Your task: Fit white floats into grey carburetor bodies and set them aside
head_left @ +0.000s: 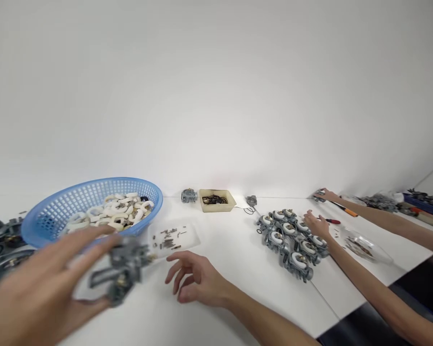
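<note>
Grey metal carburettor-like body [126, 266] is gripped by the left hand [39, 283], seemingly a handling step, which probably calls next for steadying by the half-open, empty right hand [207, 281] nearby.

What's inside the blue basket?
Blue basket: a heap of curved white parts, with a dark bit at the right. The heap covers whatever lies beneath; the left hand blocks some of the near rim.
</note>
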Tool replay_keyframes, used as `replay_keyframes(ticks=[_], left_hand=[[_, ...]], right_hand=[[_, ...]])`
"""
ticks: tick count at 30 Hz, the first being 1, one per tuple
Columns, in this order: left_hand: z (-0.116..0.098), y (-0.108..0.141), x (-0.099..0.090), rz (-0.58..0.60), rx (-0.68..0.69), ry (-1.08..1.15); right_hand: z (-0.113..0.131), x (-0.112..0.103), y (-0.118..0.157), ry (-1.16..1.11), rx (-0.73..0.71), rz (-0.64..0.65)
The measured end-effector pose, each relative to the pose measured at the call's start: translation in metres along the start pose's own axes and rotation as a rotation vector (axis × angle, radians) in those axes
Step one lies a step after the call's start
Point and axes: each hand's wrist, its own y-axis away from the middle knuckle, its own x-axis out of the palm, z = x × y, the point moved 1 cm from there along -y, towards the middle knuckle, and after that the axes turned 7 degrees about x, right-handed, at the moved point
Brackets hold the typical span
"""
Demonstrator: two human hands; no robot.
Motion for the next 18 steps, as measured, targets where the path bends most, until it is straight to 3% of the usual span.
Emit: replay_keyframes(ticks=[3, 6, 10, 15, 18], left_hand=[[-0.06, 0.003, 0.042, -0.005, 0.16, -0.001], [-0.088, 0.008, 0.068, 0.03, 0.147, 0.038], [-0.097, 0.016, 0.073, 0.105, -0.049, 0.158], [-0.098, 0.017, 0.058, 0.443, -0.385, 0.587], [-0.094, 0.016, 0.056, 0.528, -0.443, 0.732]], right_hand=[[0.004, 0.004, 0.002, -0.116, -0.002, 0.027], [0.005, 0.01, 0.006, -0.161, 0.008, -0.008], [-0.003, 0.011, 0.008, -0.061, 0.03, -0.046], [-0.005, -0.002, 0.005, 0.271, -0.008, -0.099], [0.001, -0.008, 0.007, 0.435, -0.04, -0.09]])
